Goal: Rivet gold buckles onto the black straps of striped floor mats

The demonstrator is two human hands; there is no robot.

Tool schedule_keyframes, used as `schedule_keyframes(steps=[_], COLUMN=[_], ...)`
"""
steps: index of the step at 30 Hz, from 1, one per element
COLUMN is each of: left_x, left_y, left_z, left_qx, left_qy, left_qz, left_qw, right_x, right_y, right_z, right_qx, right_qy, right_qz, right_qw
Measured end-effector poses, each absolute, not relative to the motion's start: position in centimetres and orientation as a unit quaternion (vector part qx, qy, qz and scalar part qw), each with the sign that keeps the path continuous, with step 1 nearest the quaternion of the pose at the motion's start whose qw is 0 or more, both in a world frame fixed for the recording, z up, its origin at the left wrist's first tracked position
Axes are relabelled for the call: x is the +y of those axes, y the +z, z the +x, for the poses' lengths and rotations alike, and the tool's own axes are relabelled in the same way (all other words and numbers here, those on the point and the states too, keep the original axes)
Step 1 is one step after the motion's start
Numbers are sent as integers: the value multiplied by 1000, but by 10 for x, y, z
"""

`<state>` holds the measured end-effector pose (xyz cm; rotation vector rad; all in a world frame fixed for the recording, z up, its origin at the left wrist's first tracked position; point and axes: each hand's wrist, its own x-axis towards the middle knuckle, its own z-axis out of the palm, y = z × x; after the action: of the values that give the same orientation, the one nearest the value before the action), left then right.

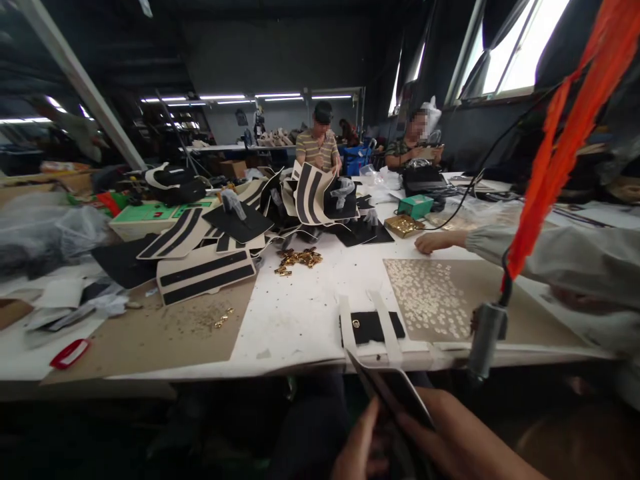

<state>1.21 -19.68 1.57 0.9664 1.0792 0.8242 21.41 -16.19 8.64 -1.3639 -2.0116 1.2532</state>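
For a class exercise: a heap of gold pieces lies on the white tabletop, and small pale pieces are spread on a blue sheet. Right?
The head view shows a brown sheet, not blue; small pale pieces are spread on it, and a heap of gold pieces lies on the white tabletop.

Right of the glossy gold metal clasps [300, 259] on the smooth white table [295, 320] lies a matt brown sheet [493, 293].

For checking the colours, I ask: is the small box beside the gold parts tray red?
No, the visible faces of the small box are green.
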Motion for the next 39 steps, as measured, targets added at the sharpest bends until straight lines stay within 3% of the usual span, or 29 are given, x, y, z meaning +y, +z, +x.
schedule_keyframes(steps=[4,10,18,26,39], left_x=[-165,-123,-74,-16,-8], left_y=[30,52,50,40,33], left_z=[-20,-28,-3,-3,0], left_qx=[525,453,548,588,589], left_qy=[490,446,396,354,374], left_qz=[428,374,464,562,570], left_qw=[548,675,573,462,434], right_x=[-149,-120,-82,-33,-21], right_y=[89,73,60,42,38], right_z=[203,198,190,182,178], right_qx=[-633,-539,-573,-626,-618], right_qy=[564,692,443,268,231], right_qz=[-458,-405,-617,-696,-731], right_qw=[268,257,306,229,175])
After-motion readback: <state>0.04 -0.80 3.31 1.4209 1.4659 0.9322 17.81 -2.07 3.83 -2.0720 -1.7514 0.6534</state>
